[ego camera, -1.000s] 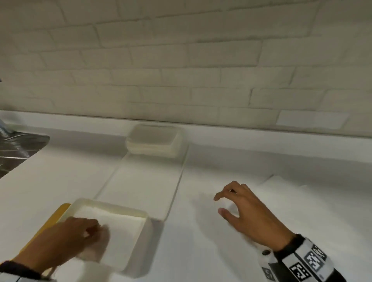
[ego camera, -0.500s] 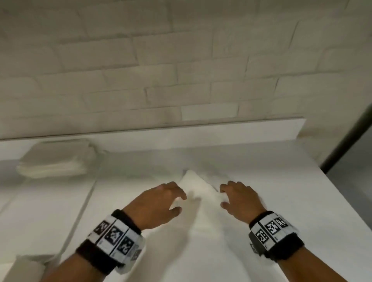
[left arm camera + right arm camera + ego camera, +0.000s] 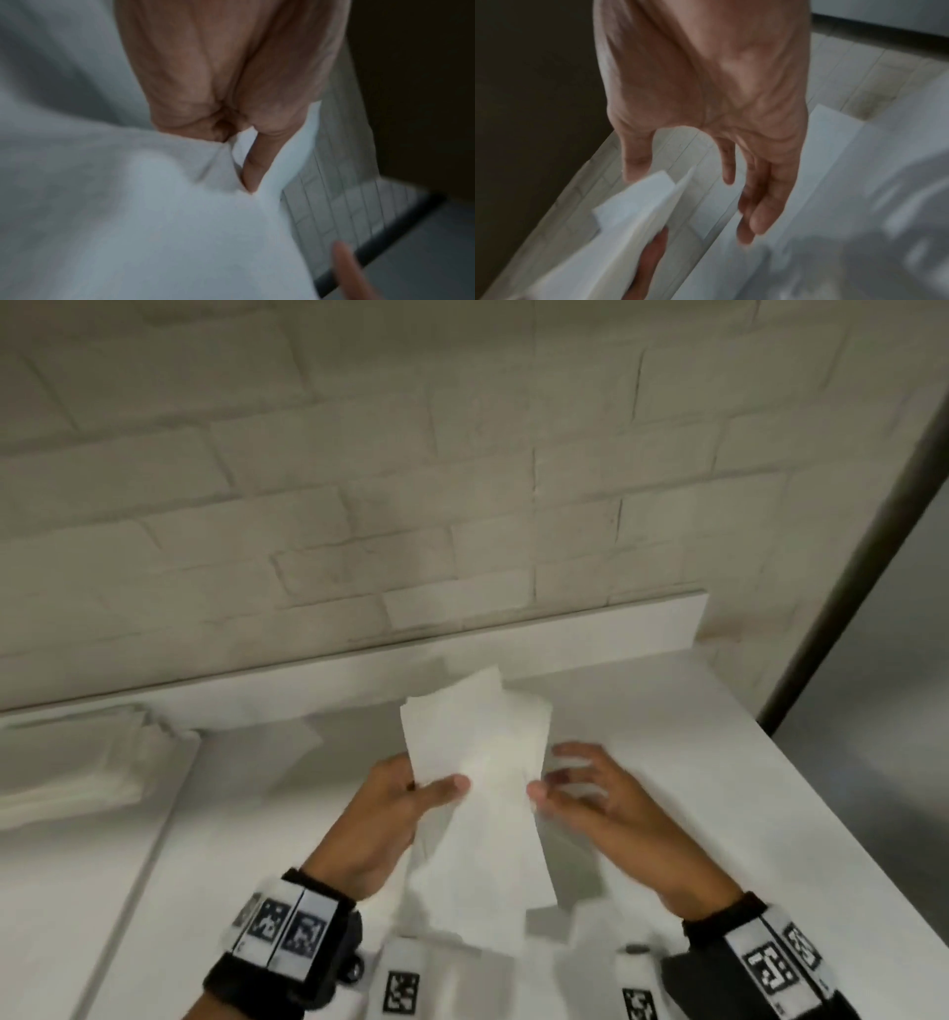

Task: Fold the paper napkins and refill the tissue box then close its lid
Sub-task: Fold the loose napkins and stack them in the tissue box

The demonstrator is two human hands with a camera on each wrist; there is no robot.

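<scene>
No writing was readable anywhere. My left hand pinched the napkins, now lifted off the counter where they had lain half a second before; my right hand hovered beside them, fingers loosely spread.

The white napkin is hiding the fingers of the left hand, so only the thumb is showing. It is looking smeared in the left wrist view, and the picture's edge is cutting it off. The stack at the far left is looking too fuzzy to name.
</scene>
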